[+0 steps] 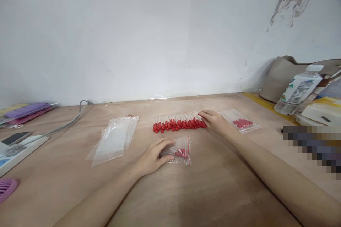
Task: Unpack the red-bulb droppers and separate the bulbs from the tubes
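Note:
A row of red-topped droppers [176,124] with thin clear stems lies mid-table, stems toward the wall. At the row's right end, my right hand [212,122] has its fingers curled over the last droppers; its palm side is hidden. My left hand [156,154] grips the left end of a small clear zip bag [183,142] between thumb and fingers, flat on the table. Several red tops [181,153] show inside that bag. Beyond my right wrist lies another zip bag [246,128] with red-topped droppers in it.
Flat clear bags [113,138] lie overlapping on the left. Farther left are a power strip [29,149] with a grey cable [69,122], a phone [16,138] and a purple packet [28,110]. A bottle [299,90] and a beige bag [277,76] stand at right, by the wall [149,35].

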Demonstrator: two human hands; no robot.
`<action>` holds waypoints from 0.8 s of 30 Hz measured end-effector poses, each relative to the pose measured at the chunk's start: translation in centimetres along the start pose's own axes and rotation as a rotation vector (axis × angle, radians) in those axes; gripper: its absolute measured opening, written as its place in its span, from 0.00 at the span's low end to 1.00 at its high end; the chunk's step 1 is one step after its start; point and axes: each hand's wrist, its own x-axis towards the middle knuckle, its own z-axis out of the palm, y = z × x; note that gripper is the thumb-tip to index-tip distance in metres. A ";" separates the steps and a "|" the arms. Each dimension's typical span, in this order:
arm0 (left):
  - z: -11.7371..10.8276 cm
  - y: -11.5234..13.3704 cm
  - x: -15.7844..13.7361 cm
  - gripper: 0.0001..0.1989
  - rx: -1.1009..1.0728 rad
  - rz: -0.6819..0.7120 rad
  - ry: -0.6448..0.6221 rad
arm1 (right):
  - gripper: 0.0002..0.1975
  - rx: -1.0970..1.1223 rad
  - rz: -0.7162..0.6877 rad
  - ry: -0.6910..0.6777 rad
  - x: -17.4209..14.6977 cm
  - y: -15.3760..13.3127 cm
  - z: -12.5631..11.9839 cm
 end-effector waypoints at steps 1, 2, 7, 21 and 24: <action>0.0 0.0 0.0 0.18 -0.002 -0.001 0.000 | 0.15 -0.042 -0.021 0.038 -0.1 0.2 0.1; 0.0 -0.1 0.0 0.18 -0.004 0.000 0.000 | 0.14 -0.097 -0.052 0.077 -0.2 0.4 0.2; 0.1 -0.2 0.0 0.18 -0.001 0.001 0.004 | 0.14 -0.227 -0.131 0.192 -0.3 0.5 0.1; 0.1 -0.1 0.0 0.18 0.003 -0.001 0.001 | 0.18 -0.252 -0.122 0.007 -0.5 -1.0 -0.5; 0.1 -0.2 -0.1 0.18 0.002 0.009 0.006 | 0.19 -0.231 -0.096 0.017 -0.5 -0.5 -0.3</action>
